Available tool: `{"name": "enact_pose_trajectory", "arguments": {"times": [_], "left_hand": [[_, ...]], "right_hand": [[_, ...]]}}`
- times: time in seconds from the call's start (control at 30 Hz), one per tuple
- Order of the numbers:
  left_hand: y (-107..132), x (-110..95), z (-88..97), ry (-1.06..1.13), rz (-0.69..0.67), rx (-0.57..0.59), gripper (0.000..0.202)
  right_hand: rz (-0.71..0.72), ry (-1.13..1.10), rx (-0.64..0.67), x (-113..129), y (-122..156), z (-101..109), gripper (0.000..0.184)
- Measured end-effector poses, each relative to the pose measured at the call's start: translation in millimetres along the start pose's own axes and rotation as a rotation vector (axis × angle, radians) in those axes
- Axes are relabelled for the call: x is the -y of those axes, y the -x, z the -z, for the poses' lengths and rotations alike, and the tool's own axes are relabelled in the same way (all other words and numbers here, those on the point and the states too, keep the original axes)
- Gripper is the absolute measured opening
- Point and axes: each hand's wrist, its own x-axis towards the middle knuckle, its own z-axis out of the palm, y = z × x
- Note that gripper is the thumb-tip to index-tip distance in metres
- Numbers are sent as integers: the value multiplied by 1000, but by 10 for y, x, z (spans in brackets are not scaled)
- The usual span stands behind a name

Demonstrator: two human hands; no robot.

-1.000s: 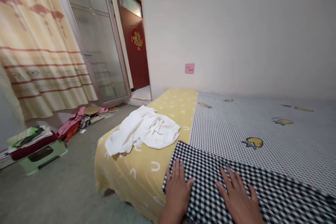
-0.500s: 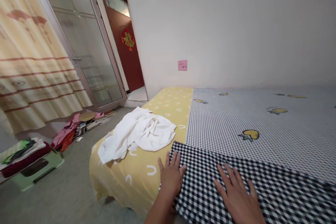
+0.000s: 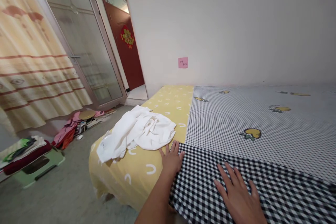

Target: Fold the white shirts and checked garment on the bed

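Note:
My left hand [image 3: 172,159] lies flat with fingers spread at the left corner of a black-and-white checked cloth [image 3: 202,178], its fingertips at the cloth's far edge. My right hand [image 3: 237,190] rests palm down on the same cloth, fingers apart. Beyond the checked strip stretches a finely checked sheet with yellow pineapple prints [image 3: 223,122]. To the left, a yellow sheet [image 3: 147,168] with white arc marks covers the bed's end. A crumpled white cloth [image 3: 147,129] lies on the yellow sheet, just past my left hand.
A pale wall with a pink note [image 3: 183,62] stands behind the bed. On the floor at left are a green stool [image 3: 44,168] bearing folded cloths and a pile of pink and red items [image 3: 69,131]. A glass door [image 3: 86,42] and a curtain [image 3: 34,70] are further back.
My left hand has slid forward along the checked cloth to its far corner, closer to the white cloth. My right hand stays nearly in place.

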Motion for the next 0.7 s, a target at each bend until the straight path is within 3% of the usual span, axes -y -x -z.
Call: {"name": "enact_pose_trajectory", "arguments": {"times": [0.13, 0.23, 0.43, 0.7], "left_hand": [[12, -25, 14, 3, -1, -7, 68], [151, 3, 1, -3, -11, -35, 67], [534, 257, -57, -47, -26, -145, 63], [817, 530, 36, -61, 38, -139, 60]], "right_hand": [[-3, -9, -3, -1, -1, -10, 82], [-20, -18, 17, 5, -7, -14, 81], [-58, 20, 134, 45, -27, 58, 81], [-36, 54, 73, 86, -12, 78, 76]]}}
